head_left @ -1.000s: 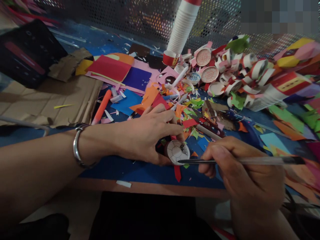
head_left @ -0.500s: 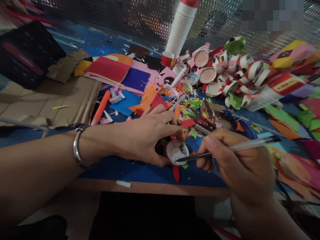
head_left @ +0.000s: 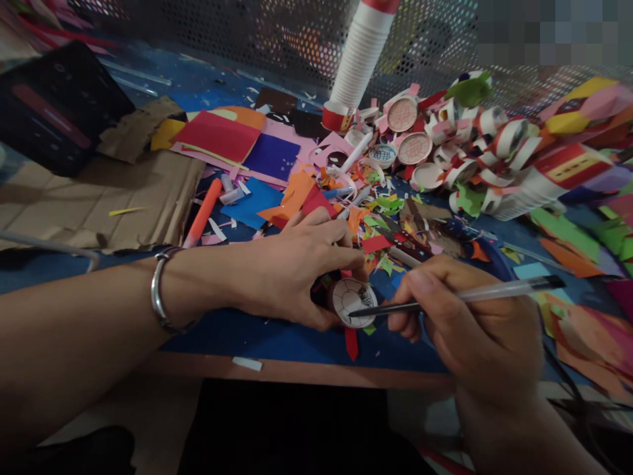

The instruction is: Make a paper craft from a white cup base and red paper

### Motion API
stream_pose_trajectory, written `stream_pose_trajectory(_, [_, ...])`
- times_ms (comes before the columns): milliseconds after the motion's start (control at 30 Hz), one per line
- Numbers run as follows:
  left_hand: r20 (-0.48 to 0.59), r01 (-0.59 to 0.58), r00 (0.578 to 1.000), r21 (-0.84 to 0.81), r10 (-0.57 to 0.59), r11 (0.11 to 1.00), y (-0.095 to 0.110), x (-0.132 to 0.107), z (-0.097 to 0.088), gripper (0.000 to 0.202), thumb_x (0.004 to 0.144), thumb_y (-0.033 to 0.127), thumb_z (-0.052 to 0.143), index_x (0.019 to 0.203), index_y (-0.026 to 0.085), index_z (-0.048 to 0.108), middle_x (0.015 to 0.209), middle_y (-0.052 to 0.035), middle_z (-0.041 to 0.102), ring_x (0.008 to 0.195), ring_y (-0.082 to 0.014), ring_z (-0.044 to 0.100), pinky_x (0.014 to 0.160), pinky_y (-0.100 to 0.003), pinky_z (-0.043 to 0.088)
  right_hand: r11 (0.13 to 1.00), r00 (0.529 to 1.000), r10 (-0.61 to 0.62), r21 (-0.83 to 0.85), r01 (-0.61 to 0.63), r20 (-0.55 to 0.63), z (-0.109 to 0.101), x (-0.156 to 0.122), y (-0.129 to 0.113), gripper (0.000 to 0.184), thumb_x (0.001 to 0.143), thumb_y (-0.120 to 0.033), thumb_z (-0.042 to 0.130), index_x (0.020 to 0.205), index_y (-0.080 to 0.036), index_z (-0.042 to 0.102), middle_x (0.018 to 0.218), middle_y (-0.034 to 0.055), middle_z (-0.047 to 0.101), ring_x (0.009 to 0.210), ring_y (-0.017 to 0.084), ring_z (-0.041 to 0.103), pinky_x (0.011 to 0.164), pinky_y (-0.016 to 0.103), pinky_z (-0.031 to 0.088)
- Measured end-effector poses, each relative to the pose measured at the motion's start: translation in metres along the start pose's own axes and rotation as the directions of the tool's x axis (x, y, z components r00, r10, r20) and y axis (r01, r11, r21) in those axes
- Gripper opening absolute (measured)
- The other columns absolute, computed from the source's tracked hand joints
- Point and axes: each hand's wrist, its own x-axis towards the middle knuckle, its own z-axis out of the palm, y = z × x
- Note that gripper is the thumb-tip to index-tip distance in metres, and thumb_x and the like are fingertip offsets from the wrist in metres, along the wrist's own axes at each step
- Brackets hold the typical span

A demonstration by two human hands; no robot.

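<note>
A small paper cup [head_left: 346, 300] lies near the table's front edge with its round white base facing me. Black lines divide that base into sections, and one patch at the upper right is scribbled dark. My left hand [head_left: 301, 270] is closed around the cup, thumb below and fingers above. Between thumb and fingers my right hand [head_left: 455, 323] grips a pen [head_left: 499, 290] with a clear barrel and black tip. The tip touches the lower part of the base. A red paper strip [head_left: 351, 343] sticks out under the cup.
Behind my hands lie colored paper scraps [head_left: 376, 218]. A tall stack of paper cups [head_left: 361, 59] leans at the back, beside a pile of cut cups [head_left: 415, 148]. Cardboard [head_left: 148, 204], a black device [head_left: 64, 109] and an orange marker [head_left: 205, 208] are on the left.
The view has shifted slightly, so most things sit a little farther right. My left hand still holds the cup, and the pen tip stays on the lower part of its base.
</note>
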Motion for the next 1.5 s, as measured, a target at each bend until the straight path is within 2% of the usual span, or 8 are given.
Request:
stream_pose_trajectory(467, [-0.004,-0.010,1.000,-0.012,0.010,1.000,-0.0024,-0.0011,0.0009,0.042,0.076,0.037,0.080,0.115,0.023,0.071,0.112,-0.0092,0.060,0.109,-0.0312,0.052,0.100,-0.045,0.040,1.000,1.000,0.000,0.009,0.000,-0.031,0.0021,-0.0014,0.0035,0.031,0.103,-0.033,0.061,0.074,-0.024,0.070,0.055,-0.0013,0.068,0.042,0.012,0.061,0.037,0.021,0.047])
stream_pose_trajectory(600, [-0.007,-0.004,1.000,-0.029,0.004,1.000,-0.0021,-0.0004,0.0009,0.042,0.076,0.037,0.081,0.114,0.023,0.071,0.112,-0.0082,0.060,0.107,-0.0289,0.054,0.102,-0.045,0.039,0.999,1.000,-0.009,0.039,0.009,0.010,0.0025,-0.0007,0.0039,0.031,0.103,-0.032,0.061,0.074,-0.024,0.070,0.056,-0.0018,0.067,0.043,0.011,0.061,0.037,0.021,0.047])
stream_pose_trajectory(967, [-0.028,-0.034,0.999,-0.005,0.034,0.999,-0.0043,-0.0012,0.0029,0.040,0.076,0.038,0.079,0.113,0.024,0.071,0.112,-0.0088,0.061,0.108,-0.0304,0.054,0.100,-0.045,0.040,1.000,1.000,0.005,0.021,-0.005,-0.027,0.0045,-0.0032,0.0022,0.031,0.103,-0.032,0.061,0.074,-0.023,0.071,0.056,-0.0023,0.068,0.044,0.010,0.061,0.039,0.020,0.048])
stream_pose_trajectory(1133, [-0.012,-0.014,1.000,-0.012,0.014,1.000,-0.0040,-0.0011,0.0024,0.041,0.076,0.038,0.079,0.114,0.024,0.071,0.114,-0.0098,0.061,0.110,-0.0317,0.054,0.103,-0.048,0.038,0.999,0.999,-0.040,0.002,0.040,0.009,0.0042,-0.0021,0.0021,0.031,0.103,-0.032,0.060,0.075,-0.024,0.070,0.058,-0.0016,0.068,0.044,0.011,0.061,0.038,0.022,0.047])
stream_pose_trajectory(1300, [-0.005,-0.018,1.000,-0.009,0.018,1.000,-0.0039,-0.0008,0.0019,0.043,0.075,0.038,0.080,0.115,0.024,0.071,0.113,-0.0097,0.061,0.110,-0.0324,0.053,0.101,-0.047,0.039,1.000,0.999,-0.018,0.003,0.018,-0.044,0.0054,-0.0030,0.0029,0.031,0.103,-0.033,0.061,0.075,-0.024,0.071,0.057,-0.0014,0.069,0.043,0.012,0.062,0.038,0.023,0.048])
stream_pose_trajectory(1500, [-0.002,-0.011,1.000,-0.020,0.011,1.000,-0.0036,-0.0007,0.0016,0.039,0.077,0.039,0.079,0.112,0.025,0.070,0.113,-0.0089,0.062,0.109,-0.0309,0.054,0.104,-0.049,0.038,0.999,0.999,-0.040,-0.017,0.039,-0.029,0.0068,-0.0045,0.0010,0.031,0.103,-0.032,0.061,0.074,-0.024,0.070,0.058,-0.0019,0.068,0.045,0.011,0.061,0.039,0.022,0.048])
